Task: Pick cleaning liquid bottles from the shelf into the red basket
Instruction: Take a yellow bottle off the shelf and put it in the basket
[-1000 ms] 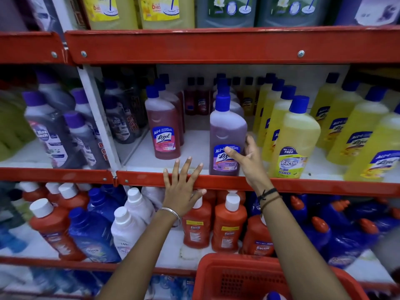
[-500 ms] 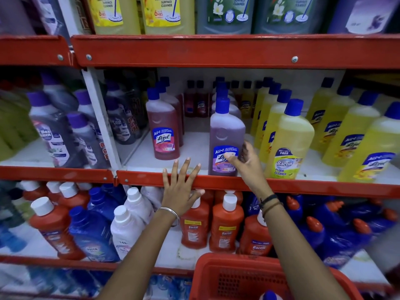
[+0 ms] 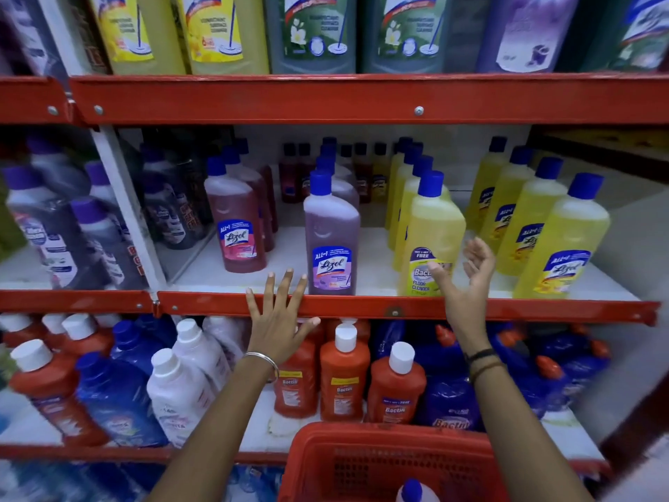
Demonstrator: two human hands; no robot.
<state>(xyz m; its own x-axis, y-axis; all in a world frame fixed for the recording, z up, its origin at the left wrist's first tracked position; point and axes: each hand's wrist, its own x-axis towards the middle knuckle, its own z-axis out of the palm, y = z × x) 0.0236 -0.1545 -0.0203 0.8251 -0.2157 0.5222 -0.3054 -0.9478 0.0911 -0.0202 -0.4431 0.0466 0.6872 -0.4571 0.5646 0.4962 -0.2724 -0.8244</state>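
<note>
A purple Lizol bottle (image 3: pixel 331 244) with a blue cap stands at the front of the middle shelf. To its right stands a yellow Bactin floor cleaner bottle (image 3: pixel 430 233). My right hand (image 3: pixel 463 284) is open in front of that yellow bottle, thumb on its label side and fingers curled beyond its right edge, holding nothing. My left hand (image 3: pixel 280 313) lies flat with fingers spread on the red shelf edge (image 3: pixel 362 306), just left of the purple bottle. The red basket (image 3: pixel 362 461) sits at the bottom, with the blue cap of a bottle (image 3: pixel 412 490) showing inside it.
A pink Lizol bottle (image 3: pixel 237 226) stands left of the purple one. More yellow Lizol bottles (image 3: pixel 557 244) fill the right of the shelf. Orange Bactin bottles (image 3: pixel 344 375), blue and white bottles crowd the lower shelf. Large bottles stand on the top shelf, above its red rail (image 3: pixel 325 99).
My right hand has let go of the purple bottle and moved right, opening in front of the yellow Bactin bottle. The left hand stays on the shelf edge. The view has tilted up slightly.
</note>
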